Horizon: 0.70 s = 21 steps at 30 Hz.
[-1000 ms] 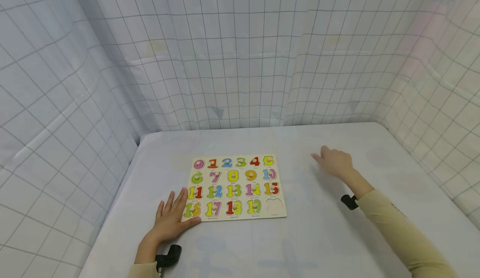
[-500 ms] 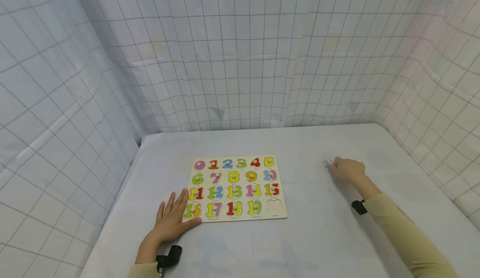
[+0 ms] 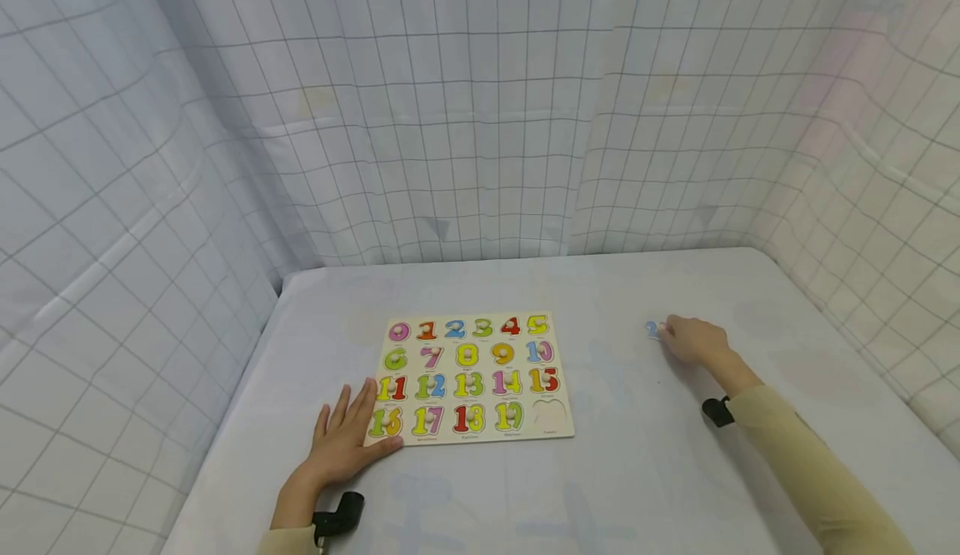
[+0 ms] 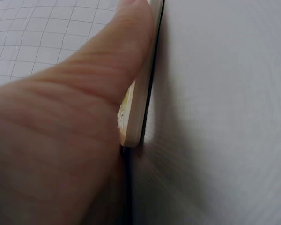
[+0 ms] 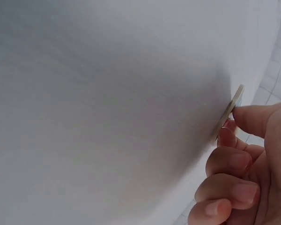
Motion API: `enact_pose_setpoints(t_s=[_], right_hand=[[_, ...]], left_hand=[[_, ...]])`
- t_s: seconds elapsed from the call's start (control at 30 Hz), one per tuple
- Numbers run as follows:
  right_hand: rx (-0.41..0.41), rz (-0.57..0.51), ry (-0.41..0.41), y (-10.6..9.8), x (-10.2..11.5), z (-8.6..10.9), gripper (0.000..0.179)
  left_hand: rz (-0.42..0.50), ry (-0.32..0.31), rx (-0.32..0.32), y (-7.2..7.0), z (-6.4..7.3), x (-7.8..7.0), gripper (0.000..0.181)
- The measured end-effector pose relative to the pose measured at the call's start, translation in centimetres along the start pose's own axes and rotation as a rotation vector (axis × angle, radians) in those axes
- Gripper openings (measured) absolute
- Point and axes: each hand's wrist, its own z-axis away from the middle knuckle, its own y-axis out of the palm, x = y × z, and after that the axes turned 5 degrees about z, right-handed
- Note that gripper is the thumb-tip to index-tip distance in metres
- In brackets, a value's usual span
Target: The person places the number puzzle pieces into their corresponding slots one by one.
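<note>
A wooden number puzzle board (image 3: 528,426) lies on the table in the head view, with knobbed numerals in rows and a bare recess at its lower right. My left hand (image 3: 343,445) rests on the board's lower left corner, fingers spread and straight. The thumb lies along the near edge; in the left wrist view it crosses the board's side (image 4: 139,110). Off to the right of the board, my right hand (image 3: 693,342) pinches a number puzzle piece (image 3: 652,330) showing a light blue 2. The right wrist view shows that piece (image 5: 228,112) edge-on at the thumb and fingertips, close over the table.
A white cloth covers the table (image 3: 480,497). White grid-patterned curtains (image 3: 480,122) stand at the back and on both sides. Each wrist carries a small black camera, one on the left wrist (image 3: 339,513) and one on the right wrist (image 3: 717,412).
My right hand has moved right and slightly nearer, and the light blue 2 has come into sight at its fingertips. It has stayed nearly still over the last half second, as has my left hand.
</note>
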Motion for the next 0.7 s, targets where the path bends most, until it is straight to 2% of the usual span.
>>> enact_pose_setpoints(t_s=[0.2, 0.47, 0.57, 0.7], right_hand=[[0.045, -0.044, 0.007, -0.4, 0.0, -0.5, 0.039], [0.008, -0.102, 0.024, -0.3, 0.3, -0.7, 0.040], [-0.003, -0.119, -0.009, 0.0, 1.3, -0.3, 0.041], [-0.037, -0.115, -0.096, 0.2, 4.0, 0.4, 0.041]], left_hand=[[-0.005, -0.011, 0.004, 0.1, 0.0, 0.1, 0.105], [-0.003, -0.010, -0.014, 0.4, -0.2, 0.6, 0.107], [-0.005, -0.013, -0.007, 0.3, -0.1, 0.4, 0.106], [0.000, -0.017, 0.001, 0.0, 0.0, -0.1, 0.104]])
